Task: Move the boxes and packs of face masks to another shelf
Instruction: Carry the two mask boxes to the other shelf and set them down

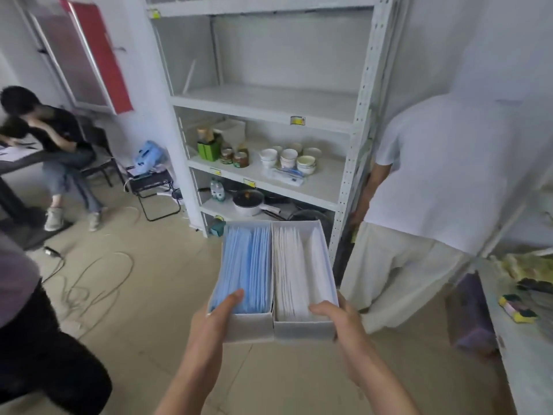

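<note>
I hold two open white boxes of face masks side by side at waist height, in front of a white metal shelf unit (pixel 353 163). The left box (pixel 244 271) is full of blue masks. The right box (pixel 302 268) holds white masks. My left hand (pixel 217 316) grips the near left corner, thumb resting on the blue masks. My right hand (pixel 338 317) grips the near right corner, thumb over the white masks. One wide shelf board (pixel 269 103) at chest height is bare.
Lower shelves carry bowls (pixel 288 158), jars (pixel 236 157) and a pot (pixel 248 202). A person in white (pixel 434 190) stands close on the right of the shelf. Another person (pixel 51 145) sits at the left. Cables (pixel 89 283) lie on the floor. A table (pixel 526 339) stands at right.
</note>
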A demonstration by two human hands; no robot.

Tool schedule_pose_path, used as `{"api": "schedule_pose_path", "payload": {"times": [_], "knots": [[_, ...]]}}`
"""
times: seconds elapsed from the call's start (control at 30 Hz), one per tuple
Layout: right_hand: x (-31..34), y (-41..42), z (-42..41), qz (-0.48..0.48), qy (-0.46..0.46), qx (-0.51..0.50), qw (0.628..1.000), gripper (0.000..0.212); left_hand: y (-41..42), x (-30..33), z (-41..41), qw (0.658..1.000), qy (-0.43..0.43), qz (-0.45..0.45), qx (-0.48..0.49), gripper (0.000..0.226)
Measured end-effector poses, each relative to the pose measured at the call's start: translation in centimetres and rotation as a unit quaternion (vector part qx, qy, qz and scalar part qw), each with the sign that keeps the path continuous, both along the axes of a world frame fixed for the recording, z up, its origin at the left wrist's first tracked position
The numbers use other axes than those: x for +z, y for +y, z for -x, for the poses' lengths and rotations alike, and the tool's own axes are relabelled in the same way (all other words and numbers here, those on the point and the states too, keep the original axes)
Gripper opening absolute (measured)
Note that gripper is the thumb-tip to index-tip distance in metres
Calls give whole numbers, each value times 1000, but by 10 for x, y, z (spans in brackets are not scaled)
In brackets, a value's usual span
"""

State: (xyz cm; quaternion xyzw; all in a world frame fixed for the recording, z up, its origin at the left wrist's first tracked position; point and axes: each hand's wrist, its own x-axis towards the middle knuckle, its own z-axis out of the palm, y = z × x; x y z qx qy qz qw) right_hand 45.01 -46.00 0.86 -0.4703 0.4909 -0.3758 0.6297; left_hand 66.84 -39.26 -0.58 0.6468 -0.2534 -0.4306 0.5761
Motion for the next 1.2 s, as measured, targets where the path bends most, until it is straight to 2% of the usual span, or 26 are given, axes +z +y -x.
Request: {"api": "schedule_pose_path", "payload": {"times": [0.13, 0.3, 0.43, 0.6, 0.8, 1.0, 1.1, 1.2], "knots": [[-5, -52, -41, -54, -27, 21, 998, 60, -33, -1, -34, 998, 22, -10, 63, 65], [-11, -126, -106, -75, -35, 68, 994, 67, -87, -6, -90, 993, 21, -17, 116, 69], [-8, -187, -161, -63, -41, 89, 993, 74, -136, -3, -141, 990, 30, -7, 136, 69], [-3, -255, -222, -68, -59, 113, 990, 85, -195, 4, -201, 991, -3, 7, 136, 58], [-5, -336, -284, -68, -76, 126, 987, 36, -275, 3, -262, 989, 10, 10, 144, 49], [-8, -439, -347, -64, -45, 128, 989, 34, -371, 2, -313, 986, 12, 21, 164, 56], [-5, -487, -376, -53, -52, 156, 985, 41, -414, 8, -336, 985, 11, 27, 170, 57], [1, -529, -408, -48, -56, 169, 983, 29, -450, 15, -362, 984, -3, 33, 177, 56]]}}
